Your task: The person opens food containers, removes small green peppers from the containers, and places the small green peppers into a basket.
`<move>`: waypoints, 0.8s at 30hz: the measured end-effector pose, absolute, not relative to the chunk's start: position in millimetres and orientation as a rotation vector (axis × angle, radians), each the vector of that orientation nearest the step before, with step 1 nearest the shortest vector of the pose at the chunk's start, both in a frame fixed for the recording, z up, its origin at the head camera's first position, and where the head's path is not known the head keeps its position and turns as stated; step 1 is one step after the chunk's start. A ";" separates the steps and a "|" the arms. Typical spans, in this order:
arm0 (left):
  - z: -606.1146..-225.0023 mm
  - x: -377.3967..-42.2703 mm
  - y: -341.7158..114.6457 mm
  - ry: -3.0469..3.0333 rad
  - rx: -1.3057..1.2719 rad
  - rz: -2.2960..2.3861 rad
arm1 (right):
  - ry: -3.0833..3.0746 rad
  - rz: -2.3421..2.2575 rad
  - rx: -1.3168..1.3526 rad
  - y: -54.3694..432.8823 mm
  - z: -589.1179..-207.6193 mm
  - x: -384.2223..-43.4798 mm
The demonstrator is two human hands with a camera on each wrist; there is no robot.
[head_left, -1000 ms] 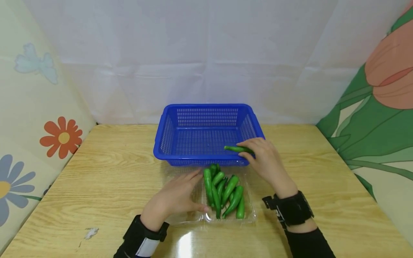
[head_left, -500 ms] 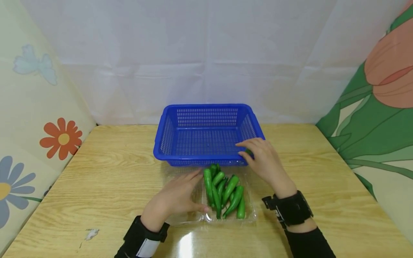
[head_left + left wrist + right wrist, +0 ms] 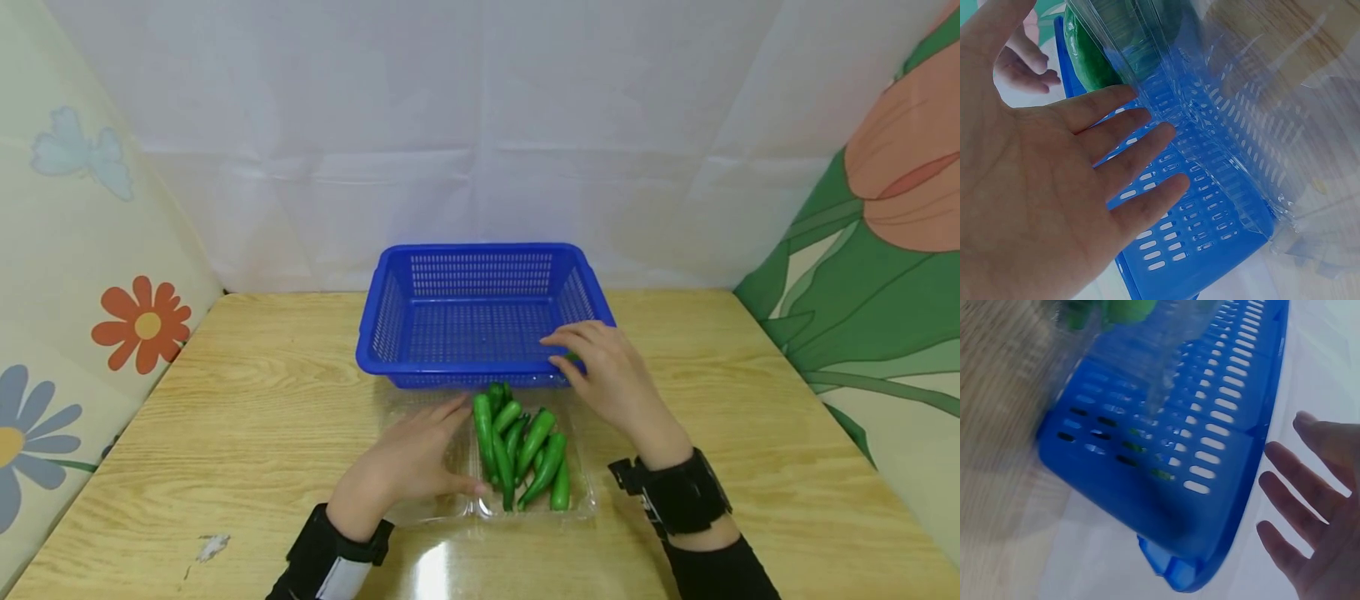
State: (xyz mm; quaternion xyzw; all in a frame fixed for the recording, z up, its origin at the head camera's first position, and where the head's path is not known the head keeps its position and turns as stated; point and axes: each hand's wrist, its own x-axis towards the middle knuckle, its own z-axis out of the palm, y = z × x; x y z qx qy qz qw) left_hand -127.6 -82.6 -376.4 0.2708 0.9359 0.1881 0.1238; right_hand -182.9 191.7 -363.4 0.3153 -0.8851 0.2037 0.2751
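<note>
My right hand hovers at the near right corner of the blue plastic basket, fingers and thumb parted. Between them a bit of a green chili pepper shows. In the right wrist view the fingers of that hand hold nothing, and green shows through the basket's slots below. My left hand lies over the left half of an opened clear plastic clamshell box, thumb near its middle fold. The fingers look straight and spread in the left wrist view. Several green chili peppers lie in the box's right half.
The basket stands against a white cloth backdrop on a wood-grain table. Flower-printed panels rise on both sides. The box sits directly in front of the basket. A pale worn patch marks the table's front left.
The green chili pepper has left my right hand's grip and dropped into the basket's near right corner. The right hand's fingers have parted, while my left hand has stayed in place.
</note>
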 end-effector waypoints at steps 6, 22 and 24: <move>-376.9 -127.0 -82.2 2.731 0.802 0.570 | -2.391 0.528 0.906 188.3 -356.0 -175.8; -376.4 -127.4 -82.1 2.743 0.828 0.579 | -2.808 0.757 0.892 187.5 -331.3 -150.7; -376.7 -127.3 -82.0 2.744 0.829 0.575 | -2.873 0.769 0.889 189.4 -331.6 -149.5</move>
